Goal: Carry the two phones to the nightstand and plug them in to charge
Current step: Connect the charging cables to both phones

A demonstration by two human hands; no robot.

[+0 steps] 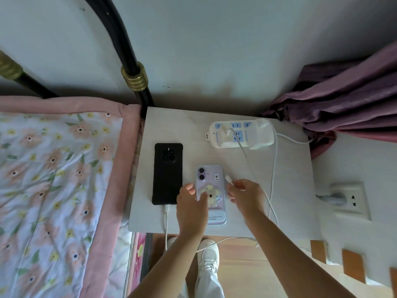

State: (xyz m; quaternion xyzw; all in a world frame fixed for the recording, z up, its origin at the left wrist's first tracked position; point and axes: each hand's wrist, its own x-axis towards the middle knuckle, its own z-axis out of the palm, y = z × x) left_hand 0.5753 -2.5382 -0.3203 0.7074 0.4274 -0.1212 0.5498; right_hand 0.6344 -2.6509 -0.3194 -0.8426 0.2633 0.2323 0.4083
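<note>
Two phones lie face down on the white nightstand (236,222). The black phone (167,173) is on the left, with a white cable (166,222) plugged into its bottom end. The lilac phone (211,179) with a koala picture lies to its right. My left hand (191,207) rests on the lilac phone's lower left side, fingers across its back. My right hand (245,194) pinches the plug end of a second white charging cable (228,180) just right of the lilac phone.
A white power strip (255,135) with plugged-in chargers sits at the back right of the nightstand. A bed with a floral quilt (58,179) lies to the left, a purple curtain (343,104) at the right, a wall socket (350,200) beside it.
</note>
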